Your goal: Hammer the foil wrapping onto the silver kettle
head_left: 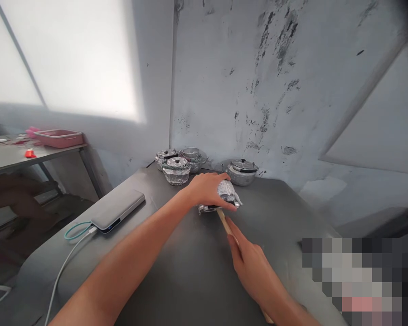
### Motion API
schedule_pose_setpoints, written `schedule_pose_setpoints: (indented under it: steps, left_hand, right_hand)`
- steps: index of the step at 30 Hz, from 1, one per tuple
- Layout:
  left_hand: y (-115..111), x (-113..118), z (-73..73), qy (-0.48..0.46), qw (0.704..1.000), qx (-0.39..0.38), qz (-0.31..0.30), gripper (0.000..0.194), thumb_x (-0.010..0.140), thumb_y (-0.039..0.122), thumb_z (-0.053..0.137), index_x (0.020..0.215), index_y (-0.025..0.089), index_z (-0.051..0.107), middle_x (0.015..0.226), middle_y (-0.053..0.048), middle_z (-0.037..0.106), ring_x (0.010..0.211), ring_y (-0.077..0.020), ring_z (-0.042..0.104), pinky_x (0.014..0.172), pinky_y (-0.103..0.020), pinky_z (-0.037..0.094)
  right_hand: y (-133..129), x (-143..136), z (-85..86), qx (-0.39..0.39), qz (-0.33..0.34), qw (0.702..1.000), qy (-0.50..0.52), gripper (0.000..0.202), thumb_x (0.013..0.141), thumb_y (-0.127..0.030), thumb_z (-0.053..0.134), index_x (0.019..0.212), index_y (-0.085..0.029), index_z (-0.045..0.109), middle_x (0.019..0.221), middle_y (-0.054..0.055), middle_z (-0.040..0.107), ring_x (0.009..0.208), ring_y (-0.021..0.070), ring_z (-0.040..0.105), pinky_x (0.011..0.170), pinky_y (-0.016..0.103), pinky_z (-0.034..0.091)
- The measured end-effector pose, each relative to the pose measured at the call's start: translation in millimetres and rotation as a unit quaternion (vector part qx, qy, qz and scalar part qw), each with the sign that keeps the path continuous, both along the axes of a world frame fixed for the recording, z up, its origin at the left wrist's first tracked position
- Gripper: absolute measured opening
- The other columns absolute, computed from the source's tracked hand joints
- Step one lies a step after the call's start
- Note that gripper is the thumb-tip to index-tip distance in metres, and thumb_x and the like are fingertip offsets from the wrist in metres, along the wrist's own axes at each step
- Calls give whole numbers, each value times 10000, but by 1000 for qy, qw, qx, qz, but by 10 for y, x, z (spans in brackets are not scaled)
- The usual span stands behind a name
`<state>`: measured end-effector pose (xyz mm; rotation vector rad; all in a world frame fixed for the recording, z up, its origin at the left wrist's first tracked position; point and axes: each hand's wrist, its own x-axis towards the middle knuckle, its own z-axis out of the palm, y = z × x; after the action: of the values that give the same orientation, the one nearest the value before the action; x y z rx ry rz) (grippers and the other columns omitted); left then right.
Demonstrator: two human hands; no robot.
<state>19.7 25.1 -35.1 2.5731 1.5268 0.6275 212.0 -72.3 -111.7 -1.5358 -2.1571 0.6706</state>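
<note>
My left hand [207, 186] is closed over a small foil-wrapped pot [227, 191], which looks tipped on its side on the table, its dark-edged rim towards me. The hand covers much of the pot. In my right hand [247, 256] is a thin wooden stick [223, 221], gripped along its length. The stick's far tip meets the pot's near edge, and what is at that tip is hidden. Its other end shows below my right wrist.
Behind stand a foil-covered lidded pot [177, 172], two more small pots [192, 156] and a silver lidded pot [242, 173]. A grey power bank [119, 210] with cables lies left on the dark table [177, 280]. A pink tray [61, 138] sits on another table. A blurred person is at lower right.
</note>
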Motion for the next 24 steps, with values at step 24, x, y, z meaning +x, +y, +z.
schedule_pose_setpoints:
  steps: [24]
  left_hand:
    - [-2, -5, -5, -1, 1000, 4, 1, 930, 592, 858, 632, 1351, 345, 470, 1231, -35, 643, 1047, -315, 630, 829, -380, 482]
  right_hand:
    - [-4, -18, -16, -14, -4, 1000, -15, 561, 1007, -407, 202, 1554, -301, 273, 597, -27, 560, 551, 205, 580, 585, 268, 384]
